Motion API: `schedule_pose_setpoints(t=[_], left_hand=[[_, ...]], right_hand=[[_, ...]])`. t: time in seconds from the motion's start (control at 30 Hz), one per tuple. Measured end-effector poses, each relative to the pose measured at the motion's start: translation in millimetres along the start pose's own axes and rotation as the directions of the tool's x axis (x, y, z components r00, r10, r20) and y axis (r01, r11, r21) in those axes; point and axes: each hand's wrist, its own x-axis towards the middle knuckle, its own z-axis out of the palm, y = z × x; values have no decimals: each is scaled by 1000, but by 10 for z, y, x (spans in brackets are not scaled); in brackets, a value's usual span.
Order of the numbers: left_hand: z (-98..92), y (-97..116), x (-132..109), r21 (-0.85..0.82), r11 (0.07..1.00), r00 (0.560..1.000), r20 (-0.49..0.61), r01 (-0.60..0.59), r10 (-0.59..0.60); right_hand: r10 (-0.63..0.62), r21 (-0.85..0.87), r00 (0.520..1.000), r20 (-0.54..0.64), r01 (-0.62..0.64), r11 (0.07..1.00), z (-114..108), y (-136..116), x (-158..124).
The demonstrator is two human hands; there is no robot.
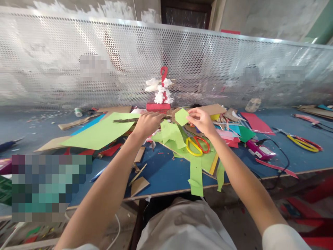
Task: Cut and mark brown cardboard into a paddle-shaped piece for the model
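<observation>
Between the thumb and fingers of my right hand (200,119) is a small light-green paper piece (181,117), roughly six-sided, held up above the table. My left hand (149,123) is closed over a dark, twig-like bundle (126,120), whose end sticks out to the left; part of it is hidden under the fingers. Cut green paper scraps (173,133) lie below and between both hands. Scissors (194,146) with one yellow and one red handle rest on the scraps. A large green paper sheet (101,132) lies left of my left hand.
Behind my hands stands a red stand with white flower-like pieces (163,93), before a perforated metal screen (130,62). Pliers (303,141), a purple device with a cable (260,150) and red paper (256,122) are on the right. Cardboard bits (139,186) lie near the front edge.
</observation>
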Motion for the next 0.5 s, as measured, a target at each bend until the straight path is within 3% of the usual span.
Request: schedule_pose_setpoints(t=[0.3, 0.5], left_hand=[[-2, -14, -2, 10, 1000, 999, 29, 26, -26], [-4, 6, 3, 17, 999, 997, 54, 51, -52]], right_hand=[[-274, 90, 961, 35, 270, 959, -57, -40, -16], [-222, 56, 974, -51, 224, 973, -24, -62, -50]])
